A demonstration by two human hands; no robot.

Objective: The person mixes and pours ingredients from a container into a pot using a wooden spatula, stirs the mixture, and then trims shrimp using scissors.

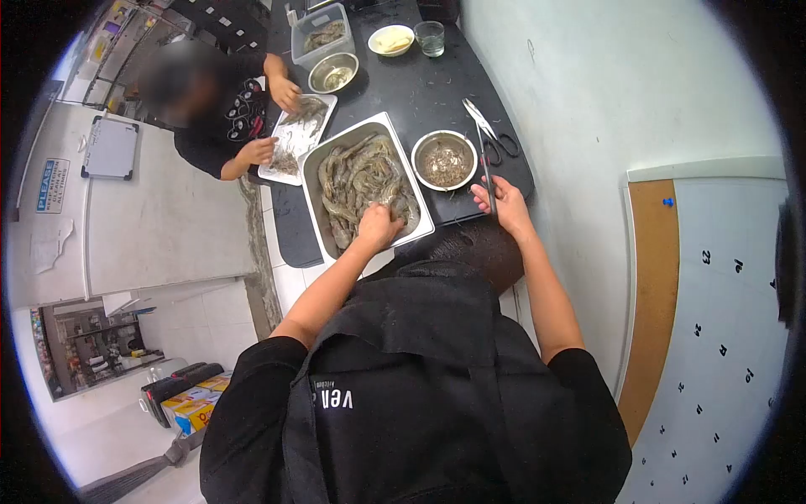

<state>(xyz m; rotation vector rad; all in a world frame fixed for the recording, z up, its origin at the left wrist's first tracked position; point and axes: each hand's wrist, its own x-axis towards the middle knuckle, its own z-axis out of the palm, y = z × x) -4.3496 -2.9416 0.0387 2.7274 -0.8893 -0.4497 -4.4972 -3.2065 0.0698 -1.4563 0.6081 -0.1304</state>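
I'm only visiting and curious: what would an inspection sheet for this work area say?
Surface: black table, with small bits scattered on it.
Job's things: raw shrimp in a large tray; metal bowl of brownish scraps beside it.
Clutter: scissors lying loose; a glass further back.
Hands: left hand with its fingers among the shrimp; right hand holding a slim tool, exact type unclear.
Cables: nothing seen.
Surroundings: a co-worker's hands at a smaller tray; cleanliness sign on the left.
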